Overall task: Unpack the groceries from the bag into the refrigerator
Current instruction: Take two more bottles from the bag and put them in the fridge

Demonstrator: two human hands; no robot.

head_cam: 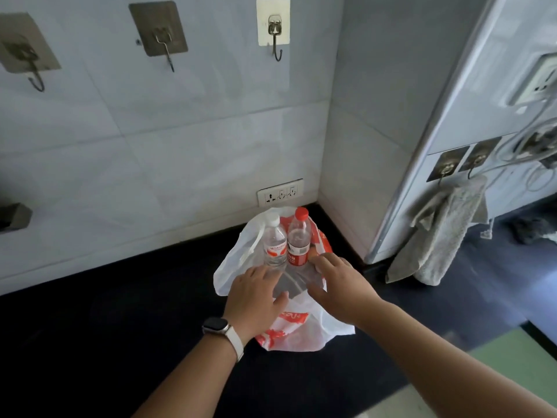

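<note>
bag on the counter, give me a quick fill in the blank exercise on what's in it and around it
1. The plastic bag holds ___ upright bottles.
2. The right bottle has a ___ cap; the left bottle has a white one.
3. The watch is worn on the person's ___ wrist.
4. The counter under the bag is ___ in colour.

Missing words: two; red; left; black.
</note>
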